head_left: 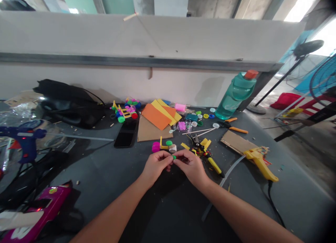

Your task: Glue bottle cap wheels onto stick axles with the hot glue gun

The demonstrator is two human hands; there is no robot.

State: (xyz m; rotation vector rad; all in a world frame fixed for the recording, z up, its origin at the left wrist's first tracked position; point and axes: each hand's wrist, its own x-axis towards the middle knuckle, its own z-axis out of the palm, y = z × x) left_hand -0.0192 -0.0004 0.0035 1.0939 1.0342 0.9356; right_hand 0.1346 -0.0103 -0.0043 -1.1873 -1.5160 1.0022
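Observation:
My left hand (156, 167) and my right hand (192, 167) meet fingertip to fingertip over the near middle of the table. Both are closed in a pinch on a small green piece (174, 157), mostly covered by the fingers. Just beyond them sits a small yellow-framed model with a magenta roller (155, 147), a green cap (169, 143) and a whitish cap (172, 148). To the right of my right hand lie pliers with yellow-and-black handles (214, 165), among yellow scraps (206, 144).
A yellow glue gun (258, 161) rests at right near cardboard (236, 142); a blue glue gun (27, 138) is at left. Farther back are a phone (126, 133), orange sheets (156, 116), a colourful model (126, 111), orange-handled pliers (237, 130) and a teal bottle (235, 96).

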